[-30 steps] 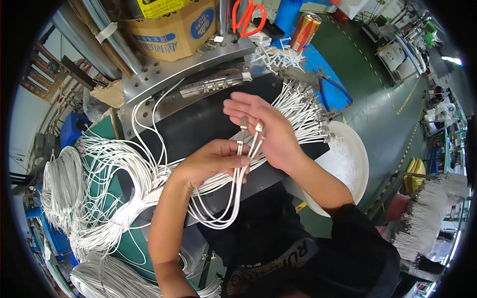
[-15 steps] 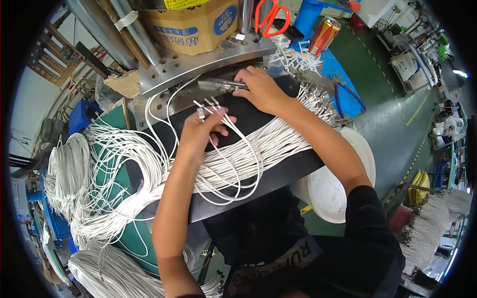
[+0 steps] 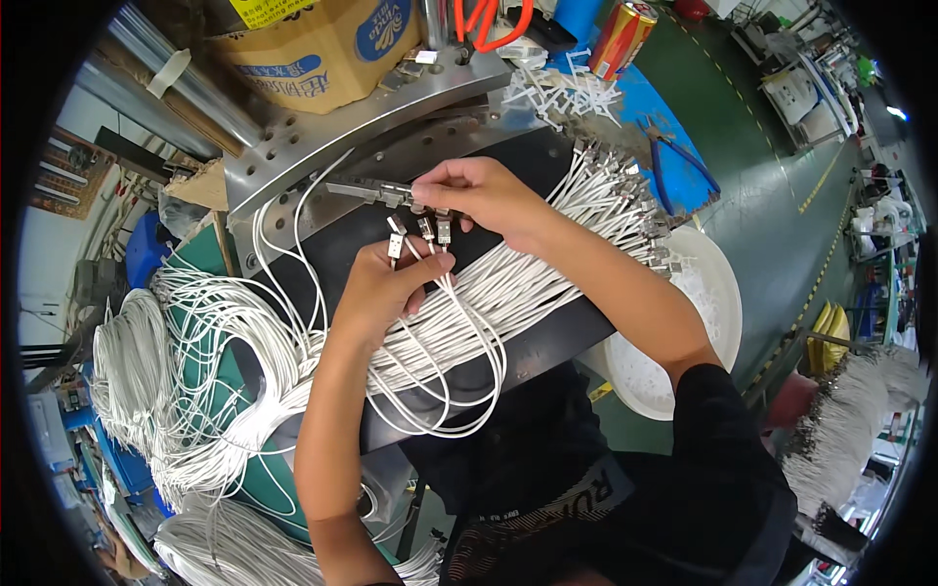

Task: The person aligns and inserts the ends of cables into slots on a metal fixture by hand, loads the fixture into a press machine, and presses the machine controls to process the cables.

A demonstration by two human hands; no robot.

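Observation:
My left hand [image 3: 379, 295] is closed around several white USB cables [image 3: 479, 337]. Their metal plugs [image 3: 427, 230] stick up in a loose row above my fingers. Just beyond, my right hand [image 3: 481, 198] pinches a narrow, partly see-through strip with metal pieces along it [image 3: 366, 190]. The strip points left and lies close above the plugs; I cannot tell whether the two touch. Under both hands a thick bundle of white cables [image 3: 508, 283] crosses a black mat [image 3: 342, 264]. The bundle's metal-tipped ends gather at the right.
A metal plate with holes [image 3: 264, 171] carries a cardboard box [image 3: 313, 59] and red-handled scissors [image 3: 493, 24]. Rightward are small white plastic pieces [image 3: 562, 98], a drink can [image 3: 622, 41] and blue-handled pliers [image 3: 674, 161]. A white bucket [image 3: 721, 322] stands below; coiled cables [image 3: 142, 366] hang left.
My right hand has brought the strip nearer to my left hand and the plugs. The plugs now stand more upright and spread apart. The whole view has shifted slightly.

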